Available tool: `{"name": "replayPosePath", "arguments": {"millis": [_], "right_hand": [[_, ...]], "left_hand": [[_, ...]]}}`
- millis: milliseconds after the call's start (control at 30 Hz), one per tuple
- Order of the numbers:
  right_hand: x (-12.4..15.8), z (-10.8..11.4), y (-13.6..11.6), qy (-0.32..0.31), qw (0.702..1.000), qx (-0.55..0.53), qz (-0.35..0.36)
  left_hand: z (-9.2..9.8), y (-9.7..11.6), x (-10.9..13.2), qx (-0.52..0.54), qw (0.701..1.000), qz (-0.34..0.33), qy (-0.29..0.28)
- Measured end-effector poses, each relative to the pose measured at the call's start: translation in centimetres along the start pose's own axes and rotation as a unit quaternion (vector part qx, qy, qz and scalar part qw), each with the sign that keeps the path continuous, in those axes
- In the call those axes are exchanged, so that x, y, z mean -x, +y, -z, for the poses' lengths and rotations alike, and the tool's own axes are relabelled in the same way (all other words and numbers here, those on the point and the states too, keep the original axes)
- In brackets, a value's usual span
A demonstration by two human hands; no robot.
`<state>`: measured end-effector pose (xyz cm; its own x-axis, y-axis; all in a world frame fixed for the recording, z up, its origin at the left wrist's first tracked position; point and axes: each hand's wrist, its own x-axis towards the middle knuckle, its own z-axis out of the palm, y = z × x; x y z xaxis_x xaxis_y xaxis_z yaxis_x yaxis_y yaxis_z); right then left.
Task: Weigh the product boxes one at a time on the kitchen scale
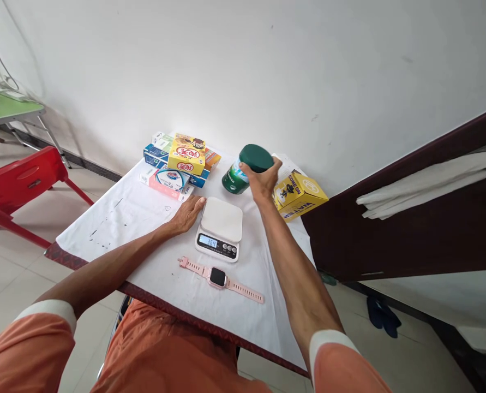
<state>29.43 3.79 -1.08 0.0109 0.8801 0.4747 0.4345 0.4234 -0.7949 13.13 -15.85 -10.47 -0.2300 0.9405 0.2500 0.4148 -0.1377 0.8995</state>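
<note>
My right hand (262,183) grips a green-lidded jar (245,168) by its lid, tilted and lifted just beyond the scale. A white kitchen scale (220,226) sits mid-table with a lit display and a bare platform. My left hand (189,212) rests flat on the white tablecloth (120,218), fingers stretched out and touching the scale's left side.
A pink smartwatch (219,278) lies near the table's front edge. Several boxes (179,161) are stacked at the back left, and a yellow box (299,195) at the back right. A red chair (19,185) stands left; a dark wooden bed frame (410,229) stands right.
</note>
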Motion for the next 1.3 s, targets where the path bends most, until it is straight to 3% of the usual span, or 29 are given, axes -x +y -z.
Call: {"name": "replayPosePath", "arguments": {"millis": [133, 267, 500, 867, 933, 1100, 1200, 1300], "right_hand": [[0.9, 5.1, -1.2, -0.008, 0.997, -0.013, 0.080], [4.2, 7.9, -2.9, -0.052, 0.992, -0.044, 0.110], [9.7, 8.7, -3.7, -0.116, 0.988, -0.071, 0.071], [10.7, 8.7, -2.7, -0.166, 0.978, -0.129, 0.014], [11.2, 9.3, -1.7, -0.147, 0.976, -0.163, -0.008], [14.1, 10.4, 3.0, -0.020, 0.980, -0.178, -0.090], [15.3, 10.7, 5.5, 0.007, 0.983, -0.126, -0.136], [15.6, 10.8, 6.4, 0.021, 0.985, -0.107, -0.131]], "left_hand": [[-0.1, -0.1, -0.1, 0.000, 1.000, 0.004, 0.002], [-0.1, -0.1, -0.1, -0.006, 1.000, 0.013, 0.004], [0.0, -0.3, -0.1, -0.003, 1.000, 0.010, 0.005], [-0.2, -0.6, -0.2, 0.000, 1.000, 0.006, 0.006], [-0.2, -0.5, -0.2, 0.001, 1.000, 0.004, 0.008], [0.0, -0.3, -0.2, -0.001, 1.000, -0.006, 0.001], [0.0, -0.3, -0.2, -0.005, 1.000, -0.011, -0.002], [0.0, -0.3, -0.2, -0.013, 1.000, -0.008, 0.000]]}}
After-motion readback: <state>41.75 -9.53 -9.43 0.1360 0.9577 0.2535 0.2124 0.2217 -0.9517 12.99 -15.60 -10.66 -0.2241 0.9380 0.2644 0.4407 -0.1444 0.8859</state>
